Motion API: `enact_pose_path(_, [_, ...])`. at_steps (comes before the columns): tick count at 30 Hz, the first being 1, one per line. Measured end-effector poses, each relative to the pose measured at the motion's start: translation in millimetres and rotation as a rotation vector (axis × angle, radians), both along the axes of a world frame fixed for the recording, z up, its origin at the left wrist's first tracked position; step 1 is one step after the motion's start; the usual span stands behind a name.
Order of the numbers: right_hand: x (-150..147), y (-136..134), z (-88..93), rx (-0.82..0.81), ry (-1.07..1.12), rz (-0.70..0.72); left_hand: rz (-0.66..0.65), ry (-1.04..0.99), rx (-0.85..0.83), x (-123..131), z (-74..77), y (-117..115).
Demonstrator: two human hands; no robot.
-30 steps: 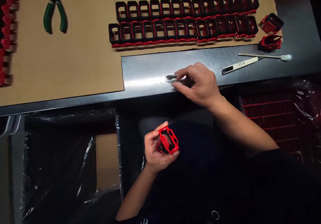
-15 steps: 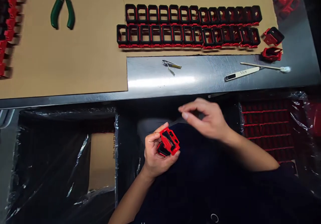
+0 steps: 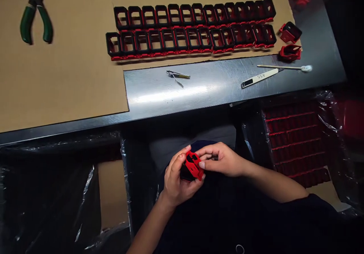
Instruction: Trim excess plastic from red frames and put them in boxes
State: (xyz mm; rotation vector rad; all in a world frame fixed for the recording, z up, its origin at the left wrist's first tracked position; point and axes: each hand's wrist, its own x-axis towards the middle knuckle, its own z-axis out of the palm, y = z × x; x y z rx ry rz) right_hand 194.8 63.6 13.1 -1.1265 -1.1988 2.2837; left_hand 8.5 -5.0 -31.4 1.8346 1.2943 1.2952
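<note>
A small red and black plastic housing [image 3: 193,166] is held low in front of my body, below the table edge. My left hand [image 3: 176,183] wraps round it from the left, fingers on its upper and lower sides. From the right, my right hand [image 3: 226,161] pinches the housing's red edge, with the thumb over the near face and the other fingers bent behind. Fingers cover parts of the housing, and its black side is mostly in shadow.
Two rows of similar housings [image 3: 165,49] stand on cardboard [image 3: 71,83]. Green-handled pliers [image 3: 36,18], small nippers [image 3: 178,75], tweezers [image 3: 260,78] and a cotton swab [image 3: 284,67] lie on the table. A plastic-lined bin [image 3: 57,193] stands left; a bin of red parts [image 3: 295,140] stands right.
My right hand has come down to the housing and now grips its edge. The housing has turned in my left hand. The view has shifted, moving the table items left.
</note>
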Motion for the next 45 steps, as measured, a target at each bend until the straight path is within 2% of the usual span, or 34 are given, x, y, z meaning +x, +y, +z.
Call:
enact_pose_path(6, [0.6, 1.3, -11.7, -0.276, 0.174, -0.01, 0.009, -0.223, -0.164, 2.2, 3.3, -4.3])
enact_pose_path(11, [-1.2, -2.3, -13.9, -0.386, 0.24, -0.028, -0.064, -0.388, -0.302, 5.8, 3.4, -3.8])
enact_pose_path(18, [-2.3, -5.1, -14.0, -0.359, 0.204, -0.101, -0.068, -0.43, -0.314, 6.2, -0.9, -2.6])
enact_pose_path(23, [-1.0, -3.6, -14.3, -0.351, 0.209, -0.1, -0.066, -0.41, -0.288, 7.7, 0.4, -2.4])
enact_pose_path(36, [-1.3, -6.4, -19.7, -0.407, 0.234, -0.122, -0.02, -0.33, -0.4, 7.2, 5.6, -2.8])
enact_pose_path(45, [-0.6, -9.1, -21.0, -0.386, 0.235, -0.132, -0.017, -0.271, -0.4, 6.6, 6.5, -3.0])
